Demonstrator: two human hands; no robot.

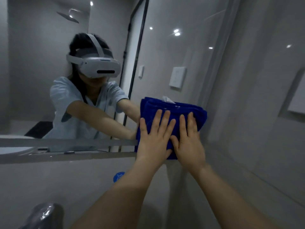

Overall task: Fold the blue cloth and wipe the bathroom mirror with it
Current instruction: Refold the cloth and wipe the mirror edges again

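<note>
The folded blue cloth lies flat against the bathroom mirror, near the mirror's lower right corner. My left hand presses on the cloth with straight, spread fingers. Right beside it, my right hand presses the cloth the same way, its thumb touching the left hand. A small white tag sticks up from the cloth's top edge. The mirror shows the reflection of a person wearing a white headset, arms stretched toward the cloth.
A grey ledge runs under the mirror. A white switch plate hangs on the grey wall to the right. A round blue sticker sits on the wall below. A shiny tap shows at the bottom left.
</note>
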